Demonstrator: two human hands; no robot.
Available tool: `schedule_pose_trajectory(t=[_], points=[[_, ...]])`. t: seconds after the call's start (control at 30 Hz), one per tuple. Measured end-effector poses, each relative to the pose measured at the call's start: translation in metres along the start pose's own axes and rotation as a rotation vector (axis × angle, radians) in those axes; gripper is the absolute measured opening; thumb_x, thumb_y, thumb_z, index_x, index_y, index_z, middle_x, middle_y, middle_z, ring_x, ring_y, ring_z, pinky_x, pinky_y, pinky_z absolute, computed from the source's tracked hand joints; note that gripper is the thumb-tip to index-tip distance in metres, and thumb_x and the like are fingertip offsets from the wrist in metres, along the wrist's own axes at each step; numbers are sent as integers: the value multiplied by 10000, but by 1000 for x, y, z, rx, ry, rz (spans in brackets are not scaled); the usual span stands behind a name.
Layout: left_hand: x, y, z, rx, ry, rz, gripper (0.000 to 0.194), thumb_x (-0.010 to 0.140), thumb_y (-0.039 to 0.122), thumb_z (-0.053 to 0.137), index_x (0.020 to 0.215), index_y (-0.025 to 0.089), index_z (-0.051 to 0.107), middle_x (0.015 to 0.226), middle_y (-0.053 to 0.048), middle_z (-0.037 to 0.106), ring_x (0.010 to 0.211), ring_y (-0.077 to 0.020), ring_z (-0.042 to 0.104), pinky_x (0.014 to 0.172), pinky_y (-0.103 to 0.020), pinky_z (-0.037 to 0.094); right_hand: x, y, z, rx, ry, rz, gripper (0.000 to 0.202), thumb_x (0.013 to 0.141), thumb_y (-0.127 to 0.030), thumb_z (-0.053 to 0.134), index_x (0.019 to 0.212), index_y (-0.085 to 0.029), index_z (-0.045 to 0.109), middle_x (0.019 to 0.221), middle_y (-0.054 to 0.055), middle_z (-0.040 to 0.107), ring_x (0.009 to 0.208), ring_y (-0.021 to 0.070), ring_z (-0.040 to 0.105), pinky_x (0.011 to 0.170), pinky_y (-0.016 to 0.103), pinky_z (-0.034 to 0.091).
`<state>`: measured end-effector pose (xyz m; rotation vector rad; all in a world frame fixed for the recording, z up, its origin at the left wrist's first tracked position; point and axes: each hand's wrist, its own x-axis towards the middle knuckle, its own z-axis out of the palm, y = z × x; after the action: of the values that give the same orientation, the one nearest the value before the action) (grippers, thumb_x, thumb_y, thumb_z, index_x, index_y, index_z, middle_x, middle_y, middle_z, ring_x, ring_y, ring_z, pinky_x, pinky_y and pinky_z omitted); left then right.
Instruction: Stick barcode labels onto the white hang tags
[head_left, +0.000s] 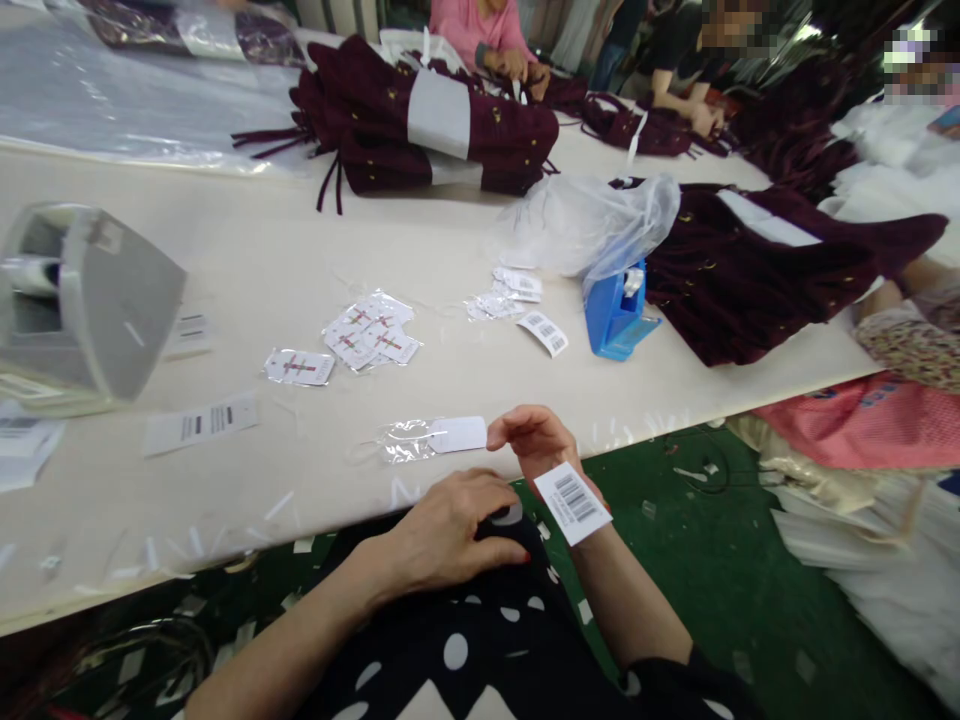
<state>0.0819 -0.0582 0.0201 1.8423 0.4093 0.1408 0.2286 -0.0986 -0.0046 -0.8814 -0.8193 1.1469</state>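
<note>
My left hand (pixel 461 520) rests over my lap by the table edge, thumb apart from its loosely bent fingers, with nothing visible in it. Beside it my right hand (pixel 536 440) is raised with fingers loosely curled and not closed on anything. A white barcode label (pixel 574 503) lies against the heel of that hand and the wrist; whether it is stuck there I cannot tell. Just left of the right fingertips is a blank white hang tag (pixel 459 434), partly in a clear plastic sleeve (pixel 407 441) on the table.
Printed tags (pixel 371 332) lie in a pile, with more barcode labels (pixel 544 333) near a blue tape dispenser (pixel 619 315). A grey dispenser (pixel 97 300) stands left. Dark maroon garment bundles (pixel 442 120) and a plastic bag (pixel 592 225) lie behind. Co-workers' hands (pixel 517 70) are across the table.
</note>
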Motion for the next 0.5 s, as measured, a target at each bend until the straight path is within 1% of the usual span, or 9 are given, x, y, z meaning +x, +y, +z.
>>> schedule_pose_trajectory(t=[0.03, 0.07, 0.13, 0.17, 0.23, 0.3, 0.33, 0.4, 0.5], points=[[0, 4, -2, -30, 78, 17, 167, 738, 290, 584, 852, 176, 629, 882, -33, 620, 865, -174, 525, 802, -281, 394, 0, 1, 0, -6, -16, 4, 476, 546, -570, 691, 877, -235, 627, 747, 26, 624, 707, 190, 559, 718, 351, 436], [-1, 7, -3, -90, 144, 1, 172, 764, 274, 550, 873, 174, 636, 896, -42, 631, 876, -174, 535, 821, -289, 394, -1, 1, 0, -15, -39, 4, 489, 531, -558, 711, 887, -235, 621, 762, 26, 624, 720, 187, 558, 724, 347, 437], [-1, 14, -7, -287, 237, -92, 184, 793, 268, 504, 839, 160, 646, 818, -40, 647, 786, -152, 565, 758, -275, 421, -2, 1, 0, -43, -90, 12, 513, 523, -539, 731, 921, -239, 610, 802, 27, 622, 751, 181, 554, 748, 343, 437], [-1, 17, -8, -403, 260, -140, 192, 794, 281, 504, 808, 152, 646, 758, -34, 646, 721, -138, 569, 703, -262, 430, -3, 0, 0, -63, -108, 24, 523, 524, -544, 731, 933, -243, 606, 828, 29, 620, 764, 179, 553, 758, 344, 438], [0, 21, -8, -608, 266, -195, 206, 774, 310, 531, 749, 137, 639, 653, -22, 625, 610, -116, 554, 597, -234, 417, -4, -4, 2, -115, -122, 65, 551, 508, -569, 728, 941, -248, 608, 894, 37, 613, 799, 183, 553, 779, 352, 442], [3, 23, -7, -739, 241, -215, 208, 748, 321, 563, 695, 129, 623, 584, -13, 597, 540, -98, 527, 534, -217, 386, -5, -7, 4, -150, -131, 104, 589, 461, -580, 742, 934, -253, 617, 952, 40, 602, 853, 199, 555, 807, 361, 443], [4, 23, -6, -782, 223, -225, 203, 734, 320, 580, 671, 129, 609, 559, -8, 584, 516, -92, 514, 516, -211, 372, -5, -8, 5, -159, -138, 124, 605, 441, -572, 752, 938, -254, 619, 976, 39, 598, 884, 208, 555, 824, 367, 441], [6, 23, -4, -845, 201, -248, 195, 707, 311, 609, 637, 132, 575, 525, 1, 566, 488, -85, 501, 497, -204, 357, -7, -9, 6, -164, -152, 165, 610, 441, -542, 765, 958, -255, 616, 1005, 38, 595, 920, 219, 557, 844, 377, 440], [6, 22, -2, -881, 203, -264, 200, 681, 290, 634, 601, 132, 540, 488, 13, 543, 447, -71, 476, 461, -187, 327, -9, -6, 5, -159, -165, 220, 622, 457, -506, 774, 997, -250, 600, 1047, 48, 592, 930, 230, 567, 823, 383, 459]])
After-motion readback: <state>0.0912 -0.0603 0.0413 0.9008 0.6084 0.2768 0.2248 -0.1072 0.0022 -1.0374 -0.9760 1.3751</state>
